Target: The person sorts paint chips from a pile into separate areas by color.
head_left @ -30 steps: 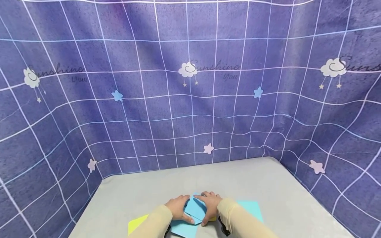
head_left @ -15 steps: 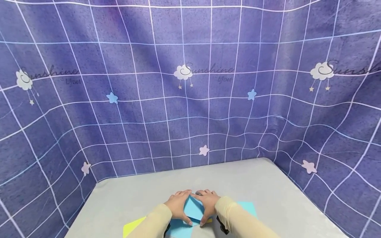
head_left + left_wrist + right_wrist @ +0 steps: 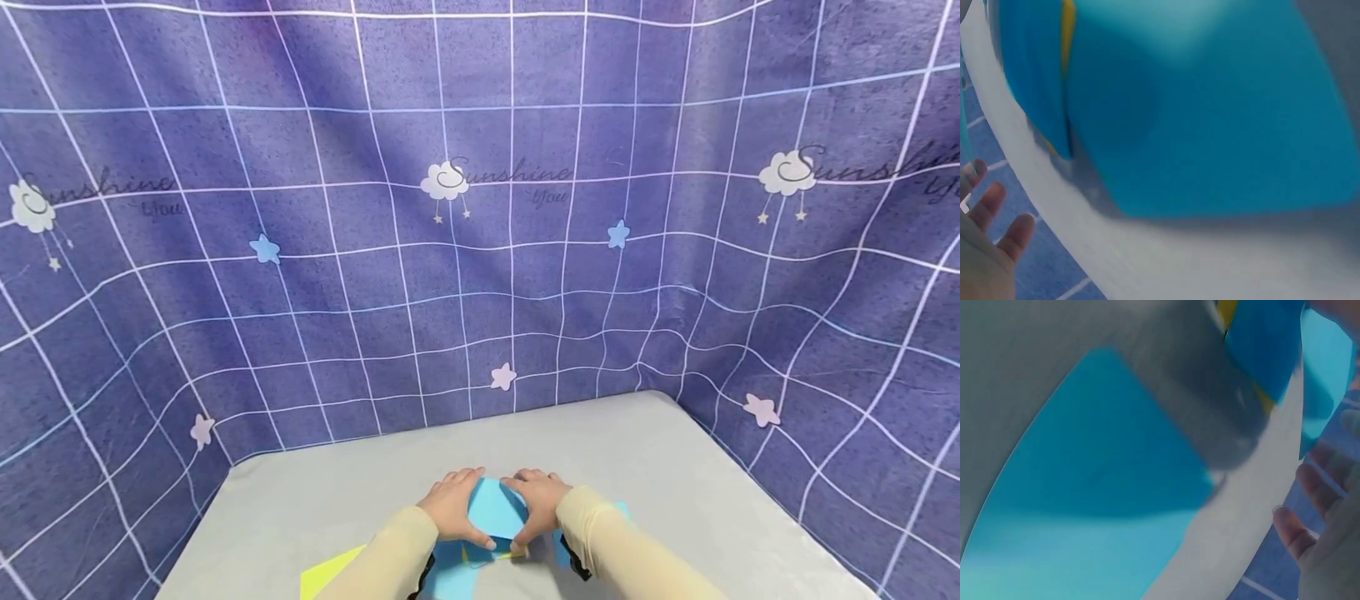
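A square sheet of blue paper (image 3: pixel 497 508) is held between the two hands, raised off the table. My left hand (image 3: pixel 453 504) grips its left edge, fingers at the top corner and thumb near the bottom. Opposite it, my right hand (image 3: pixel 538 506) holds the right edge in the same way. In the right wrist view the raised sheet (image 3: pixel 1322 369) hangs apart from a blue and yellow paper stack (image 3: pixel 1267 347) beneath it. Most of that stack is hidden by the hands and the held sheet in the head view.
On the grey table (image 3: pixel 360 492) a blue sheet (image 3: pixel 1210 144) lies under the left forearm. Another blue sheet (image 3: pixel 1091 481) lies by the right wrist, partly covered by the sleeve. A yellow sheet (image 3: pixel 324 573) is at the left. A purple grid curtain (image 3: pixel 480 275) surrounds the table.
Both hands have lifted the blue sheet off the papers below, leaving a blue and yellow stack showing under it. The head view has shifted slightly to the right.
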